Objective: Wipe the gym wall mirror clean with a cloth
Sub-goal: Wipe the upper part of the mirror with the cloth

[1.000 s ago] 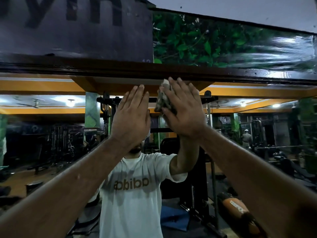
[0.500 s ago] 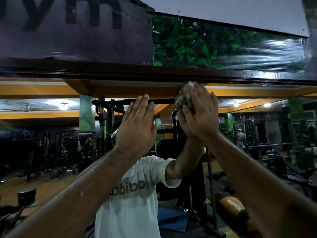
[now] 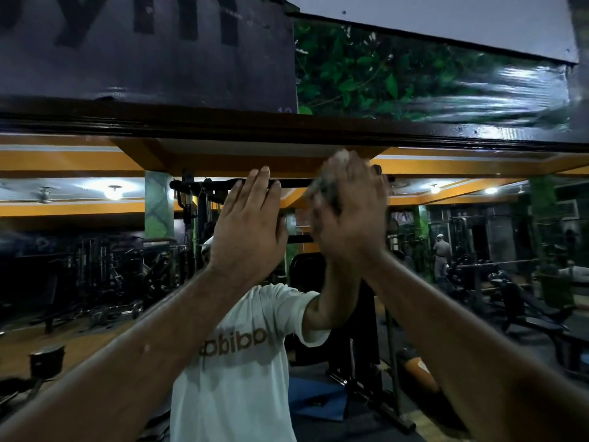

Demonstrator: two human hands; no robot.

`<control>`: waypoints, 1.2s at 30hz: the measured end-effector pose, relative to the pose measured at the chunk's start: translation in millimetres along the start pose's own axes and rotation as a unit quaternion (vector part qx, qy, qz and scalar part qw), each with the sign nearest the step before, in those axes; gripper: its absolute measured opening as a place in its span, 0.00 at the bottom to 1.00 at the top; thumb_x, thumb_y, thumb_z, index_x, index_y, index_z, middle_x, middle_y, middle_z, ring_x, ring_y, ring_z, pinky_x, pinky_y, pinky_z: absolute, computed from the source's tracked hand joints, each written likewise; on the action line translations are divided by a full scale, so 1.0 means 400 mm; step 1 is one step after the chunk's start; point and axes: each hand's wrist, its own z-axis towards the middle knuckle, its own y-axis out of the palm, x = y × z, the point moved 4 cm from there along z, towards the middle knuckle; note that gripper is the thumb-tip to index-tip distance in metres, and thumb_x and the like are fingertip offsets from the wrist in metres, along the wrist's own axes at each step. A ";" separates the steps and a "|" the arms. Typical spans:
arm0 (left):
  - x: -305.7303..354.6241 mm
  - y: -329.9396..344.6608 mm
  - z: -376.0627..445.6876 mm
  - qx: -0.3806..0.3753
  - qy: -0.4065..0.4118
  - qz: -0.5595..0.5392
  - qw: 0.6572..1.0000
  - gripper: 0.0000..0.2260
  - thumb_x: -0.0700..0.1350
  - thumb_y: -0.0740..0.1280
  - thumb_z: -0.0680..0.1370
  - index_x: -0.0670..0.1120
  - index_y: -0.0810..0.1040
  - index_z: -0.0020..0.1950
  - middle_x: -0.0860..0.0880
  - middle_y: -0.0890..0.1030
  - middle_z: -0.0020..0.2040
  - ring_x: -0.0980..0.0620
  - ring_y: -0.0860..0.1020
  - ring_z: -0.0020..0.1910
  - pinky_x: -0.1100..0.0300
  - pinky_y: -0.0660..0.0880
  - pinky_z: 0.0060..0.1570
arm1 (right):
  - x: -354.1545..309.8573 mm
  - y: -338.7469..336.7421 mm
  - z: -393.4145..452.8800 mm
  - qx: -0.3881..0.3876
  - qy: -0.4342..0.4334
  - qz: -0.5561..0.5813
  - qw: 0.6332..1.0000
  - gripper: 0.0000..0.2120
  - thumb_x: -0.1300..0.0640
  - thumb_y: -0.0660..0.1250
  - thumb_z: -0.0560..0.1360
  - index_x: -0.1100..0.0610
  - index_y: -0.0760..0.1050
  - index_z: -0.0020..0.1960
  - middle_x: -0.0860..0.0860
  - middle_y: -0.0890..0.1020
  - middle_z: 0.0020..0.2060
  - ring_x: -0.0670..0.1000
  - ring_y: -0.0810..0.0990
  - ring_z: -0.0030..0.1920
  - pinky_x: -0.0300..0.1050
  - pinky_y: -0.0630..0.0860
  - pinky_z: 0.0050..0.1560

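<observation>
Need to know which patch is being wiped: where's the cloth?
Head view, centre-right: cloth under the right hand, just below the mirror's dark top frame.

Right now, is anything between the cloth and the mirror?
Nothing visible. The right hand presses the cloth against the mirror just under its dark top frame. The left hand lies flat beside it.

The right hand [image 3: 349,215] is blurry, so its fingers are hard to make out. It covers most of the cloth [image 3: 322,186]; only a gray smear shows at its top and left side. The left hand [image 3: 248,224] hides the face in the mirror [image 3: 95,275]. The big dark letters [image 3: 153,17] on the wall are cut off at the top edge.
</observation>
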 end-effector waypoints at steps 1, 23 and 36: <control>-0.004 -0.003 -0.001 0.005 -0.003 -0.011 1.000 0.25 0.49 0.58 0.82 0.39 0.66 0.77 0.38 0.61 0.80 0.42 0.57 0.80 0.46 0.53 0.79 | -0.039 0.011 -0.018 -0.030 -0.083 0.004 0.996 0.32 0.42 0.61 0.82 0.50 0.60 0.83 0.55 0.61 0.83 0.57 0.56 0.83 0.63 0.47 0.82; -0.217 -0.079 -0.013 0.049 -0.015 0.042 0.998 0.25 0.49 0.53 0.84 0.37 0.62 0.79 0.36 0.60 0.80 0.40 0.58 0.80 0.47 0.51 0.79 | -0.222 0.053 0.080 -0.043 -0.142 -0.030 0.988 0.31 0.41 0.56 0.81 0.49 0.62 0.83 0.54 0.60 0.83 0.58 0.56 0.83 0.63 0.51 0.81; -0.261 -0.100 -0.104 0.044 -0.005 -0.008 0.999 0.27 0.49 0.52 0.81 0.37 0.64 0.78 0.38 0.63 0.79 0.41 0.60 0.79 0.45 0.56 0.79 | -0.274 0.058 0.061 -0.046 -0.199 -0.043 0.978 0.32 0.42 0.59 0.80 0.51 0.63 0.83 0.54 0.61 0.83 0.57 0.56 0.83 0.64 0.53 0.81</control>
